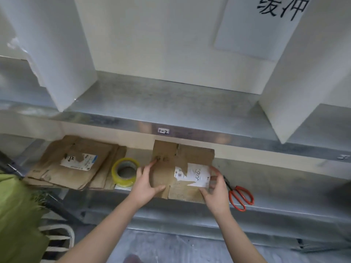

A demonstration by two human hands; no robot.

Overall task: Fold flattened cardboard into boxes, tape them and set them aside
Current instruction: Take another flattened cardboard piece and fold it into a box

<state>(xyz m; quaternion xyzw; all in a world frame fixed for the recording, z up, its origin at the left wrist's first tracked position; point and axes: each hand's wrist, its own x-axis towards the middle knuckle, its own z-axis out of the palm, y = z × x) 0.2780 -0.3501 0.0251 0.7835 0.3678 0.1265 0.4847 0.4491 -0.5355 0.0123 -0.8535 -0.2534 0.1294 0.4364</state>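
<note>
Handwritten Chinese chars "缓冲", black marker, on white sheet [262,27], top right. Small tag [163,131] on front lip of metal shelf [247,141] reads "1-2". Shipping label [198,174] on cardboard box [165,168], mid: barcode + handwritten scribble, not legible; printed digits too small to read. White/blue label [79,160] on flattened cardboard stack [53,168], left: print too blurred to read. 2nd small tag [343,157] on shelf lip, far right: unreadable.
</note>
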